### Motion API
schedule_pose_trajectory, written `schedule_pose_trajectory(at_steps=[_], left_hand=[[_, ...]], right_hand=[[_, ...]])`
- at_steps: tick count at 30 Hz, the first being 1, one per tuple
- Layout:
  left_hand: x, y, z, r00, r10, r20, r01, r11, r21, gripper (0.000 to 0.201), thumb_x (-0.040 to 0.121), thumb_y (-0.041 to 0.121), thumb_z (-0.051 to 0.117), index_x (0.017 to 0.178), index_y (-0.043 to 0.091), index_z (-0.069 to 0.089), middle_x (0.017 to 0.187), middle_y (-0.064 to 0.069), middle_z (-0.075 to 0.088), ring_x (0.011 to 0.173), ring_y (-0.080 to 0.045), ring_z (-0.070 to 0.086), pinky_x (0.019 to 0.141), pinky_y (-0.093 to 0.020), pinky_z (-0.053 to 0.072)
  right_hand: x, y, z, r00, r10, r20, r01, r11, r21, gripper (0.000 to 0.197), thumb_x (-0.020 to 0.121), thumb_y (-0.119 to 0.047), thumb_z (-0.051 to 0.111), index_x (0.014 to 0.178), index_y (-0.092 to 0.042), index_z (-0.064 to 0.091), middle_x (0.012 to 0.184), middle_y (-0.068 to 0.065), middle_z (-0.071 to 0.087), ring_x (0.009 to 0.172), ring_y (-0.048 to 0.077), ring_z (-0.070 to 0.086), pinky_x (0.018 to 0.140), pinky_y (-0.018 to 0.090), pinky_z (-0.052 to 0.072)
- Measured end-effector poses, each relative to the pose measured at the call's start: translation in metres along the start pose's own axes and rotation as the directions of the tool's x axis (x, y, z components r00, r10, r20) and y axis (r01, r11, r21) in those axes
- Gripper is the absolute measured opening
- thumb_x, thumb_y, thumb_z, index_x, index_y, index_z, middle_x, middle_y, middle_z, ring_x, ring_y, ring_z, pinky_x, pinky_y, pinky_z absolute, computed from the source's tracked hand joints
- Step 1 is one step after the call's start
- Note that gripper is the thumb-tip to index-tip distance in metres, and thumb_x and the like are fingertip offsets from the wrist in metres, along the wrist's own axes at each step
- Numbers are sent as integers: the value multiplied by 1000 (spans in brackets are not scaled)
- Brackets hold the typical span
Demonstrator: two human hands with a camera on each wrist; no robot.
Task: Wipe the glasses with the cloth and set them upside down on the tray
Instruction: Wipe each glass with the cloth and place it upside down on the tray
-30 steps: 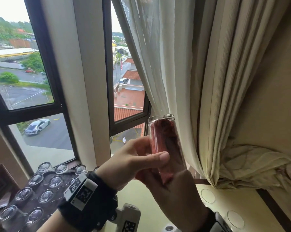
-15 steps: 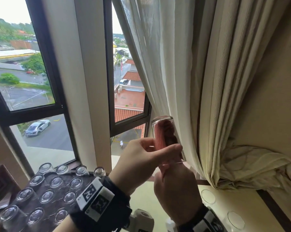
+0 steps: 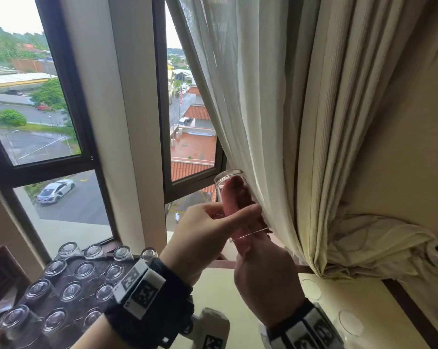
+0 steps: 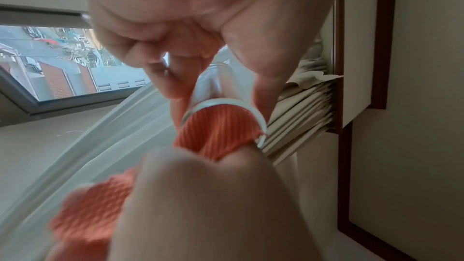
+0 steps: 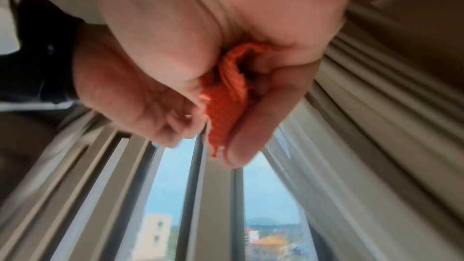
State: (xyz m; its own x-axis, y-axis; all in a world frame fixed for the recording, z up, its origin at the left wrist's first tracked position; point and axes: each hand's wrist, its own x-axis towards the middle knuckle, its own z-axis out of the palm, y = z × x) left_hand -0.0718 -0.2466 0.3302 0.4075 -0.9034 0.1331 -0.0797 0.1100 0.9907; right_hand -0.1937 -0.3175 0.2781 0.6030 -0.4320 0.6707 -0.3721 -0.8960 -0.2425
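A clear glass (image 3: 229,183) is held up in front of the curtain, base up and mouth down. My left hand (image 3: 238,215) grips its lower part between thumb and fingers. A salmon-pink cloth (image 3: 234,200) fills the glass and hangs out of its mouth. My right hand (image 3: 250,250) sits just below and holds that cloth. In the left wrist view the glass rim (image 4: 220,105) rings the orange-looking cloth (image 4: 218,126), with my left hand (image 4: 216,78) above it. In the right wrist view, the right hand (image 5: 226,122) pinches the cloth (image 5: 223,110). Several glasses (image 3: 84,269) stand upside down on the dark tray (image 3: 94,278) at lower left.
Cream curtains (image 3: 301,122) hang right behind the glass, bunched on the table at the right. A dark-framed window (image 3: 87,159) is ahead. Two round glass rims (image 3: 311,289) show on the cream table (image 3: 218,293) at lower right.
My right hand has slid down from around the glass to below its mouth, drawing the cloth partly out. The left hand still grips the glass, and its wrist has risen.
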Motion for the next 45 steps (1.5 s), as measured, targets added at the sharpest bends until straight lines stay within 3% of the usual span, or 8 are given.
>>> schedule_pose_trajectory(at_steps=[3,8,11,18,24,32,39,45], left_hand=[[-3,0,0,996,-1,92,9,997,-81,28,73,45,80,71,17,79,70,1,74,61,-4,66,61,-16,52],[-5,-20,-4,947,56,317,99,886,-454,81,79,43,90,117,-20,56,111,-30,56,99,-53,54,95,-63,39],[-7,-23,2,941,86,328,95,861,-499,77,81,36,91,126,-16,58,117,-27,63,104,-37,64,102,-51,48],[-6,-25,-17,970,33,241,38,959,-282,46,97,27,74,140,14,64,140,-21,66,134,-46,57,120,-61,39],[-13,-1,-5,987,-106,124,136,953,-270,71,83,82,63,108,17,79,125,-25,70,125,-41,65,119,-56,43],[-4,2,-6,993,98,70,-87,985,-147,43,77,43,79,99,5,77,88,-10,78,87,-24,76,85,-33,63],[9,-26,-18,910,208,357,19,842,-538,56,91,38,82,128,-1,66,123,-21,68,115,-32,68,107,-46,54],[18,-14,-6,998,-49,-32,47,997,-61,48,75,54,77,91,10,83,87,-10,81,90,-26,79,86,-32,65]], right_hand=[[6,-11,-8,989,136,55,-147,909,391,21,81,-7,54,90,-13,71,69,6,71,55,20,67,55,35,59],[3,-35,-38,894,-51,444,-418,-448,790,54,80,-20,74,130,-9,60,84,24,61,57,30,65,47,33,58],[2,-35,-38,892,-86,444,-374,-693,616,62,98,-46,53,139,-1,45,82,22,64,51,26,68,44,30,57],[-4,-5,-35,825,505,252,-439,294,849,29,87,-51,70,90,-22,73,64,14,67,38,21,54,41,26,45],[-24,15,-16,985,60,-164,-3,945,327,26,98,-29,64,115,-14,76,123,-16,69,78,6,71,67,21,58],[-20,-1,-4,991,127,-32,-112,946,303,44,101,-48,50,132,-20,66,124,-15,66,88,0,71,81,20,59],[-13,-33,-35,869,235,435,-493,331,805,17,88,-22,77,100,-27,68,64,22,66,46,25,64,43,23,47],[-6,3,-11,952,170,254,-207,970,127,29,83,-17,73,111,-22,73,89,-9,78,57,8,65,61,16,52]])
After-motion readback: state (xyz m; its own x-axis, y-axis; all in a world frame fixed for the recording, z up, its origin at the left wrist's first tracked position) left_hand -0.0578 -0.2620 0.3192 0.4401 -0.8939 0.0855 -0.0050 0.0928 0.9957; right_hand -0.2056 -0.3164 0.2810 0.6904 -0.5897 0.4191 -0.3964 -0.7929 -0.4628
